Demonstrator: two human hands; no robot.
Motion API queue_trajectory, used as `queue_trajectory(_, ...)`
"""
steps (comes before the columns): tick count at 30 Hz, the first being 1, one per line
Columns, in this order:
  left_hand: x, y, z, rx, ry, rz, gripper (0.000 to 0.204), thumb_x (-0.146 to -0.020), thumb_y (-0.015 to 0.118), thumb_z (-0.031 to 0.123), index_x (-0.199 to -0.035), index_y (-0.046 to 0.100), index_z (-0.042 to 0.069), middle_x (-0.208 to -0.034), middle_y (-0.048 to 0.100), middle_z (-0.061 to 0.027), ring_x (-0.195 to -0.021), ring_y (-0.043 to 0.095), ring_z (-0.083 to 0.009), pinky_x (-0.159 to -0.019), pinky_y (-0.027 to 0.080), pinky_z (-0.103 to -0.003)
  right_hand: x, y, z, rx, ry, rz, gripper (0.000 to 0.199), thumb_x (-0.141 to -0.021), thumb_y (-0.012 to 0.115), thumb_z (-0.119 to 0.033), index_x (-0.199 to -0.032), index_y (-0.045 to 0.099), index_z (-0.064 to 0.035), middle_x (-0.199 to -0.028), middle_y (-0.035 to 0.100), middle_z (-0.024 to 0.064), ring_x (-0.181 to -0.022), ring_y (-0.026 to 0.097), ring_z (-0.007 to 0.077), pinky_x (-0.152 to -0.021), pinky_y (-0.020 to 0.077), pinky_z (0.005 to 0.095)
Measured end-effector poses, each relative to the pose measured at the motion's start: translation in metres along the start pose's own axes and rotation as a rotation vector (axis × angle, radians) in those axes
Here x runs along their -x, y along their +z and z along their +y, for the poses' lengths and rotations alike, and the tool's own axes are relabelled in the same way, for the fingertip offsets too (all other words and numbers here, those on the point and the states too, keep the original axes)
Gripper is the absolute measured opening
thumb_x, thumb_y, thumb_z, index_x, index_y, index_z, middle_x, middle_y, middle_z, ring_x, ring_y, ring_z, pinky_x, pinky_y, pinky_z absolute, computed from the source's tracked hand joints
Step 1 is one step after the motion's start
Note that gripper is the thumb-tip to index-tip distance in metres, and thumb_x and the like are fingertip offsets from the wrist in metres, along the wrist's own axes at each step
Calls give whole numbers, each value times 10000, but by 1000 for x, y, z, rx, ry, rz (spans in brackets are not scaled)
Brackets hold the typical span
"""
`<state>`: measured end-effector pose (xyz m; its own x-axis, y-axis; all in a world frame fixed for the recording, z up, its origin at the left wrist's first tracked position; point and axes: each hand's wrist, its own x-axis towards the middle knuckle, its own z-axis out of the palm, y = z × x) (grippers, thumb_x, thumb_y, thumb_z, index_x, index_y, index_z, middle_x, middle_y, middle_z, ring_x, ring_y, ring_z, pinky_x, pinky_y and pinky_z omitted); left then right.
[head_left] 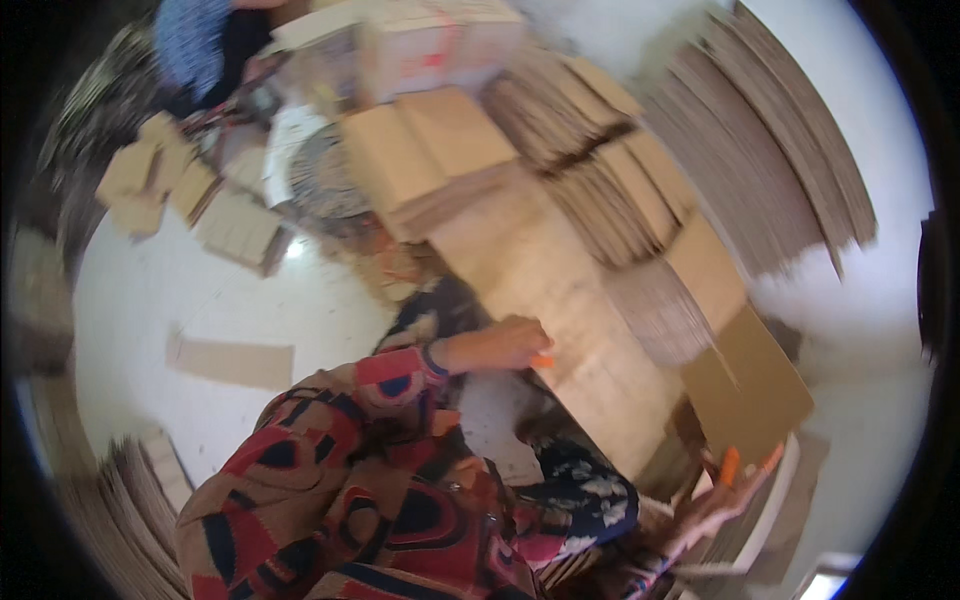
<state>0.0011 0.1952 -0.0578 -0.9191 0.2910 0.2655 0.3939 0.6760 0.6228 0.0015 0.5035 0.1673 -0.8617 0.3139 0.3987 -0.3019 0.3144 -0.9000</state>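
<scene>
I log one cardboard sheet (pixel 748 385), long axis upper-left to lower-right; right hand (pixel 722 500) beside it, spread; left hand (pixel 505 343) curled, contents unclear. Orange finger wraps (pixel 730 467): two.

The floor (pixel 230 310) is pale, nearly white, and looks smooth — some small dark specks lie on it, and one bright glare (pixel 298 247) of light shines back from its upper left part. At the upper right there is a plain white wall (pixel 880 120), which takes a slightly bluish tone toward the side. In the lower right corner shows a very bright patch (pixel 832 583) — if it is a window or a door, I cannot tell.
</scene>
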Motion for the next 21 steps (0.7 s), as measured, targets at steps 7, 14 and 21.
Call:
queue_trajectory(7, -150, -31, 37, -152, 309, 428, 562, -828, 694, 346, -1205, 508, -27, -1073, 562, -196, -1013, 538, -355, -825, 478, -415, 11, -17, 53, 200, 21, 90, 622, -911, 599, -49, -1484, 362, -89, -1404, 507, 102, -1135, 558, 199, -888, 512, 337)
queue_trajectory(14, -247, 8, 45, -443, 339, 343, 554, -885, 617, 313, -1263, 457, -59, -1240, 499, -229, -1181, 436, -381, -1032, 346, -515, 18, -20, 71, 258, 6, 131, 602, -921, 568, 9, -1477, 344, -41, -1307, 553, 116, -964, 619, 166, -734, 552, 263)
queue_trajectory(21, -281, 35, 40, -782, 305, -8, 323, -868, 577, 232, -990, 625, -64, -1139, 551, -219, -1105, 484, -351, -986, 381, -506, 16, -15, 84, 260, 14, 156, 633, -908, 575, 35, -1485, 317, -10, -1224, 629, 138, -984, 593, 146, -869, 474, 264)
